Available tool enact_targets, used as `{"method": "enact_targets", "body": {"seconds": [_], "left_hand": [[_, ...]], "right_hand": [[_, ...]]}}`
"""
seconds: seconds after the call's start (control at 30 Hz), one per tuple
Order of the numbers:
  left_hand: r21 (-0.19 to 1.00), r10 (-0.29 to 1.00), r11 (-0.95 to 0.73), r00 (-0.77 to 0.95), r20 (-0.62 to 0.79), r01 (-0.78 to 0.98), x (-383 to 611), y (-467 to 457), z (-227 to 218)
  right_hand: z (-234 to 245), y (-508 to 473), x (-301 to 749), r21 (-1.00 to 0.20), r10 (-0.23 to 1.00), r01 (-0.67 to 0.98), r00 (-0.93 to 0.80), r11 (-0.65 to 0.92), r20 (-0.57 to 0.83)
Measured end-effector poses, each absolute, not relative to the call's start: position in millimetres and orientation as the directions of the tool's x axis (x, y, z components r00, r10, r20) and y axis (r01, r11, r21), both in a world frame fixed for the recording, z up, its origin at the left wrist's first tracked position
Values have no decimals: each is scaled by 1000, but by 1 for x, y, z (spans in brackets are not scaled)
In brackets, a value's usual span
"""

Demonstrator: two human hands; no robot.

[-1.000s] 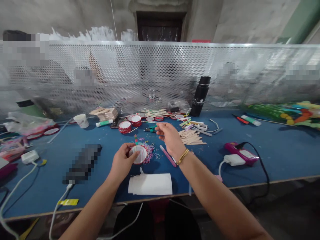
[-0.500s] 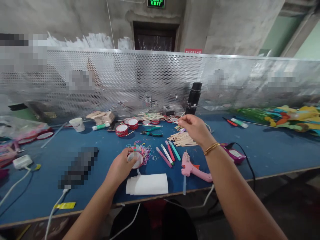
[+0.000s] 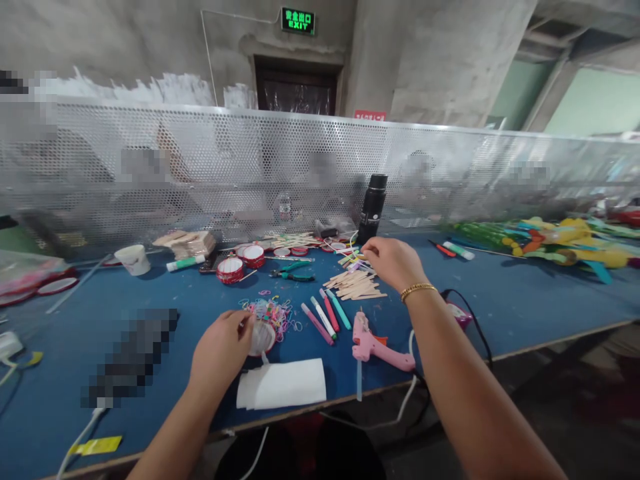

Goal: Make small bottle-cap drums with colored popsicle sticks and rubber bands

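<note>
My left hand is closed with fingertips pinched together, beside a small round clear-topped dish with a red rim. What it pinches, if anything, is too small to make out. Just beyond the dish lies a pile of small colourful bands. Further out to the right, my right hand is also pinched, above the far end of some wooden sticks. Thin pale strands show near its fingertips, but I cannot tell whether they are held. Several markers lie between the hands.
A pink glue gun and folded white paper lie near the front edge. Cutting pliers, red tape rolls and a black bottle stand or lie further back. A perforated metal screen closes off the far side.
The view has shifted, so the table things appear further left. My left hand no longer shows the small striped piece at its fingertips. My right hand appears slightly lower, still pinched.
</note>
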State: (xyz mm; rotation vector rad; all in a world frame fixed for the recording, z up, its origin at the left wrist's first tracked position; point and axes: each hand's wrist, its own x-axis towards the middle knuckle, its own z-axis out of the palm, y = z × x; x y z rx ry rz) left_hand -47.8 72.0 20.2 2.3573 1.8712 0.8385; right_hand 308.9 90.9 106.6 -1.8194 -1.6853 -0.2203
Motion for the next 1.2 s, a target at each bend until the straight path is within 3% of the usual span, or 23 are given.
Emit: {"method": "enact_targets", "body": {"seconds": [0.07,0.17,0.27,0.37,0.8,1.2], "left_hand": [[274,915,-250,133,381,929,-46,69,23],[246,912,-234,124,392,941,-45,65,26],[266,886,-276,136,444,924,-46,65,26],[309,875,-282,112,471,908,-49,67,24],[489,844,-294,-17,536,821,-52,69,22],[511,821,-325,-31,570,796,-54,74,20]], "right_hand": [[104,99,297,-292,867,954,93,63,490],[95,123,255,-223,915,939,-167,262,368],[83,161,199,-179,880,869,-424,462,215],[72,201,147,-133,834,825,-533,550,143],[37,252,79,180,806,824,-565,538,175],[41,250,73,194,805,816,-573,545,153]]}}
